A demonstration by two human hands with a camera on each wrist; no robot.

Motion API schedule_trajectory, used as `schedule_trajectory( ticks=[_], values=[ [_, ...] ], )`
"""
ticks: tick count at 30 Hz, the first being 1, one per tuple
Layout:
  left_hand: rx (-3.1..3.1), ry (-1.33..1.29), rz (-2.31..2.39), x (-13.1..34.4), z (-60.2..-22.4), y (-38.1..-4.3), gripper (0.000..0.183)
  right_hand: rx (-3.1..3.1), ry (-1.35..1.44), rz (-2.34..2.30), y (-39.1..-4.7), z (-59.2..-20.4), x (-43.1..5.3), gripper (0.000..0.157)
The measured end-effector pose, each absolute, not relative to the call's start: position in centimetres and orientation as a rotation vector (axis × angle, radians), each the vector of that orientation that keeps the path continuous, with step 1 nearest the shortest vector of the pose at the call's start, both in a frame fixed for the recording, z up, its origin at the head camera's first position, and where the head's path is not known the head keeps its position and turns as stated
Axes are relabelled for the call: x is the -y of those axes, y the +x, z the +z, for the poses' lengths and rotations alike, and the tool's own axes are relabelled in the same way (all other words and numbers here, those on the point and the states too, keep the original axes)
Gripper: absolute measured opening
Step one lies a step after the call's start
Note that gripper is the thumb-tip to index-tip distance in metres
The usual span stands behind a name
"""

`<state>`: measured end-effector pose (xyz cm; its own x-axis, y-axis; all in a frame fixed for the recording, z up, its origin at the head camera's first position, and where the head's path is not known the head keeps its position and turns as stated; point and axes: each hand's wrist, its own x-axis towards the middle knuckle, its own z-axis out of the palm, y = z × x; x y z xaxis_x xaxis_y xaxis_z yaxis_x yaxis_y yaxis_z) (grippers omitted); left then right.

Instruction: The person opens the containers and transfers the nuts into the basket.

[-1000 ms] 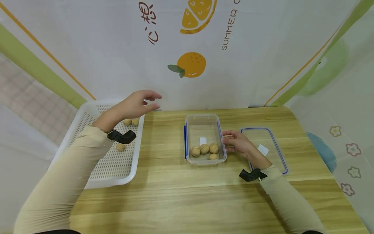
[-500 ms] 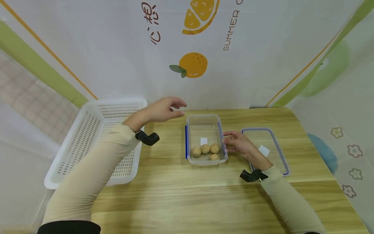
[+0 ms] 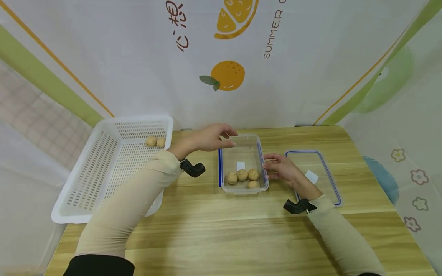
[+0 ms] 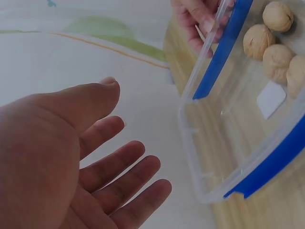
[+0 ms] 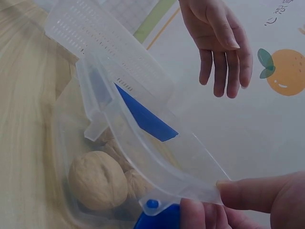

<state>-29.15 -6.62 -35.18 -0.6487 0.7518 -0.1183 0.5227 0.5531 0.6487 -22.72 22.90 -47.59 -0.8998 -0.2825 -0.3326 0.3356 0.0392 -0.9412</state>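
Left hand (image 3: 215,138): empty, thumb and fingers apart, pointing right, at the far-left corner of the clear container (image 3: 241,153). Right hand (image 3: 281,168): thumb on rim, fingers outside, pinching the container's right wall. Container sits upright on the desk (image 3: 207,230) between the hands, long axis running away from the person, blue flap on left side. Four walnuts (image 3: 242,175) at its near end. Lid (image 3: 304,163) lies to the right, partly behind right forearm.

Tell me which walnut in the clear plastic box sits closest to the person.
The walnut toward the near right corner of the clear plastic box; the other three walnuts sit in a rough row farther back.
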Motion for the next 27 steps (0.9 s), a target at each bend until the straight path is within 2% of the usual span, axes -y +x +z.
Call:
schedule_trajectory(
  ticks=[17, 27],
  values=[
    [-2.239, 1.044, 0.850, 2.4, -38.4, -29.5, 0.043, -1.882, 0.035, -1.906, -22.8, -47.6, -22.8, 0.045],
    [-2.145, 1.019, 0.760, 1.0, -40.4, -29.8, 0.049, -1.878, 0.045, -1.905, -22.8, -47.5, -22.7, 0.044]
  ],
)
